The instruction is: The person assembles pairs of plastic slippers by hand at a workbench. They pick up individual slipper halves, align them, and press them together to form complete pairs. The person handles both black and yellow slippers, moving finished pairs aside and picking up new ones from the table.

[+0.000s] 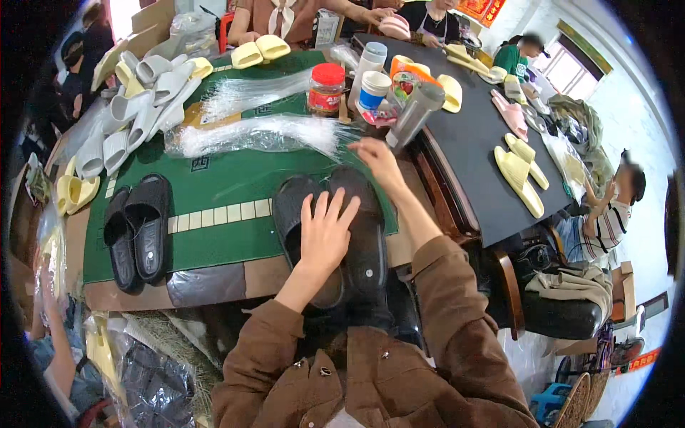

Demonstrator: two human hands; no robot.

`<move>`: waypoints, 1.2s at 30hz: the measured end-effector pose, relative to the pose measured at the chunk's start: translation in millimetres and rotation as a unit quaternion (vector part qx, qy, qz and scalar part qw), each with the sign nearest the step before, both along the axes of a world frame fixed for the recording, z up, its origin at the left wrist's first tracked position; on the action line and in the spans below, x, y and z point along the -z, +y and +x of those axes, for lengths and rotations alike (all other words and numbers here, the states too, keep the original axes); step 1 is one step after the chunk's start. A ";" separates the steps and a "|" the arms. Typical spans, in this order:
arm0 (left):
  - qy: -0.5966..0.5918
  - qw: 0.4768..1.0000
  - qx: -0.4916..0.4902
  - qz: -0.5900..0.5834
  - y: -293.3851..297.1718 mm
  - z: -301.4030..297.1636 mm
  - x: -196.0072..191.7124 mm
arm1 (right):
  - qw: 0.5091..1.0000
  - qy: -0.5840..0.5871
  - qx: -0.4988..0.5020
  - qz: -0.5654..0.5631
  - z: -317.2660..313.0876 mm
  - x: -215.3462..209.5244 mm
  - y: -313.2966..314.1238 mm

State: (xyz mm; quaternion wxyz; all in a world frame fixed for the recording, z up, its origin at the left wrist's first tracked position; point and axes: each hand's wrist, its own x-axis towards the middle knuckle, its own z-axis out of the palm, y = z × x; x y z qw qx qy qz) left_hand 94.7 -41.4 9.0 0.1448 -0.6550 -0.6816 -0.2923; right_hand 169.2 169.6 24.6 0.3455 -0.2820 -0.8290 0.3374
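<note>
Head camera view: left hand point(327, 232) lies flat, fingers spread, on a pair of black slippers point(335, 228) on the green table mat point(228, 178). Right hand point(378, 160), beyond the slippers' toes, pinches thin clear plastic ties point(264, 134) beside a grey flask point(415, 114).

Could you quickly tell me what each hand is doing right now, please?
Left hand: open, fingers spread flat on the black slippers.
Right hand: reaching into the clear plastic ties; grip cannot be told.
</note>
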 end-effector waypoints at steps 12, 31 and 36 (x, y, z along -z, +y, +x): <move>-0.010 0.999 -0.006 0.042 -16.3 -0.2 -1.1 | 0.997 -0.044 0.068 0.000 -13.0 45.5 11.9; -0.038 0.999 -0.003 0.020 -18.8 -1.7 -6.4 | 0.969 0.001 0.162 0.186 -29.6 13.6 -30.8; -0.261 0.959 0.056 0.090 -16.3 -10.9 -16.6 | 0.978 0.180 -0.001 -0.103 -22.9 -19.7 -82.1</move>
